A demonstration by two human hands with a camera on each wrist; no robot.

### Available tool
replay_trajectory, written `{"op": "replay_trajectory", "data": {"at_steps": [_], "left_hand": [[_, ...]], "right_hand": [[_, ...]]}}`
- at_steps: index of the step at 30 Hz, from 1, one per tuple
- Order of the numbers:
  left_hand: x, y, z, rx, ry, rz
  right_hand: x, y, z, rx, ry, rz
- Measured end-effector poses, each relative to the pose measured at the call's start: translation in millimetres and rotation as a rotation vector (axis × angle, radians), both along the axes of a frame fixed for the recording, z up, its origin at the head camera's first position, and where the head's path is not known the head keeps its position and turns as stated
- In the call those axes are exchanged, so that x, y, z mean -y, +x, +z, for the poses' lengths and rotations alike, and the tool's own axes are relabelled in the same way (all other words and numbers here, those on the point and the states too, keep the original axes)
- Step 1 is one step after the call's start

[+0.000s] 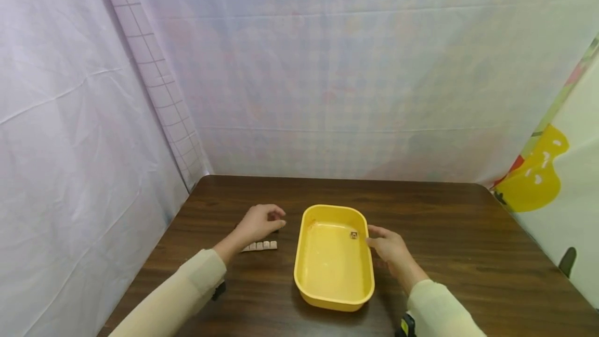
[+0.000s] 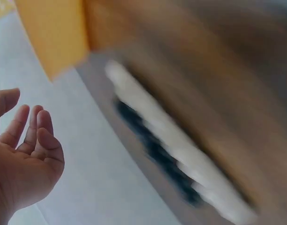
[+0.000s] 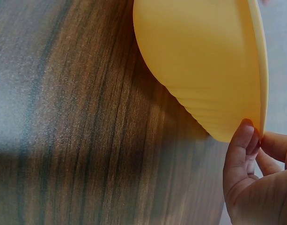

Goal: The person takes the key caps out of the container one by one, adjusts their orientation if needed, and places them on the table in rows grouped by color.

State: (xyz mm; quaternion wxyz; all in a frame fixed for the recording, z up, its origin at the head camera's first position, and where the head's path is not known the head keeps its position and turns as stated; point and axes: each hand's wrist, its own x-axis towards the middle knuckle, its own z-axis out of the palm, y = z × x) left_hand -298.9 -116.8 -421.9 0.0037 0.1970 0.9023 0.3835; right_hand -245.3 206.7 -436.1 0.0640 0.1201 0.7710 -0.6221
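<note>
A yellow plastic tray point(image 1: 334, 303) with rounded corners stands in the middle of the table. My right hand point(image 1: 392, 249) holds its right rim, thumb at the edge and fingers against the outer wall, as the right wrist view also shows at the tray point(image 3: 199, 65). One small dark square piece point(image 1: 353, 235) lies inside near that side. Left of the tray, my left hand point(image 1: 259, 222) hovers with loosely bent fingers and nothing in them. Below it lies a row of cream keycap-like pieces point(image 1: 260, 246); a dark row point(image 2: 155, 152) runs alongside, blurred in the left wrist view.
The dark wood-grain table point(image 1: 449, 233) carries everything. A pale curtain point(image 1: 346, 92) hangs behind its far edge, and a white cloth point(image 1: 70, 144) hangs along the left. On the right is a white cloth with a yellow print point(image 1: 533, 186).
</note>
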Motion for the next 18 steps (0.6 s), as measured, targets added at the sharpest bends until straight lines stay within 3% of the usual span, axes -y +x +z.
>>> {"op": "replay_trajectory", "data": {"at_steps": [5, 10, 14, 18], "left_hand": [[-70.9, -12.7, 12.3, 0.008, -0.114, -0.159], [-129.9, -25.4, 3.2, -0.032, -0.32, -0.309], [-155.7, -32.4, -9.7, -0.035, -0.441, -0.371], [-163.7, -35.1, -17.2, -0.025, -0.517, -0.423]], "right_hand": [[-0.9, -0.9, -0.8, -0.009, -0.01, -0.001], [0.3, -0.9, -0.5, -0.01, 0.002, 0.006], [0.7, -0.1, 0.2, -0.01, 0.031, 0.017], [0.1, 0.4, 1.3, -0.01, 0.034, 0.018]]}}
